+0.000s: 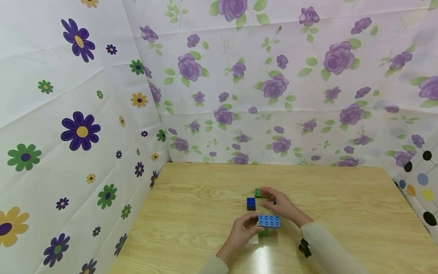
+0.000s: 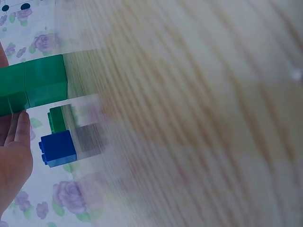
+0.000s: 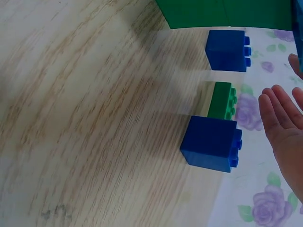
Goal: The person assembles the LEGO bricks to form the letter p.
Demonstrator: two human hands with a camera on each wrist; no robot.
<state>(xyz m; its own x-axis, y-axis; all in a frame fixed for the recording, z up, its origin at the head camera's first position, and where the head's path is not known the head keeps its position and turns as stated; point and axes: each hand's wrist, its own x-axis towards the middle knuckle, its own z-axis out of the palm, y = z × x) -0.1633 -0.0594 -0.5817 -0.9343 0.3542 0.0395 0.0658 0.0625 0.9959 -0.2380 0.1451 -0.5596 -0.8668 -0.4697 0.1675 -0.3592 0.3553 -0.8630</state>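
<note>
Left hand (image 1: 242,229) pinches the light-blue brick (image 1: 269,220), probably to steady my green column (image 1: 264,233) beneath; my right hand (image 1: 283,206), relaxed, holds nothing.

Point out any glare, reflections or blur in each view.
Head: a bright glare streak on the table, just below the green block; left wrist: the table's wood grain looks soft toward the right, and the blue block has a greyish reflection; right wrist: a darker patch beside the lower blue block, shadow or reflection, I cannot tell which.
</note>
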